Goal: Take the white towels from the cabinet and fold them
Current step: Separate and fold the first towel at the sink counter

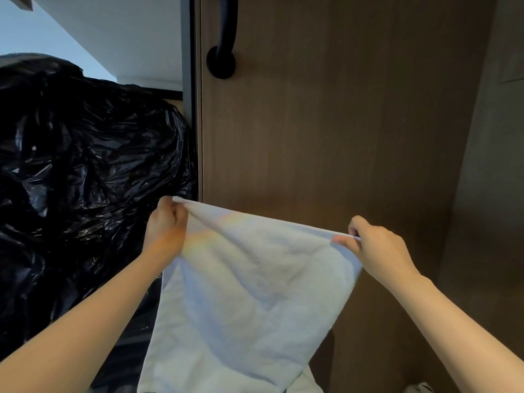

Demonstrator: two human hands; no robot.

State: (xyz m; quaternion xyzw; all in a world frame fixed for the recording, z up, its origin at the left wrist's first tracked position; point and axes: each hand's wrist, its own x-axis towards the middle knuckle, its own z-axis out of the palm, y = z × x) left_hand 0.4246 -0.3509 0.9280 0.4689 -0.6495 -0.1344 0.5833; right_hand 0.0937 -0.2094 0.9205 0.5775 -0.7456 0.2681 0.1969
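A white towel hangs stretched between both hands in front of a brown wooden cabinet door. My left hand grips its upper left corner, fingers curled round the cloth. Its upper right corner is pinched by my right hand. The top edge runs taut from hand to hand, sloping slightly down to the right. The rest of the towel falls down past the bottom of the view.
A large crumpled black plastic bag fills the left side, close to my left arm. The cabinet door carries a black handle near the top. A white sloping surface lies above the bag.
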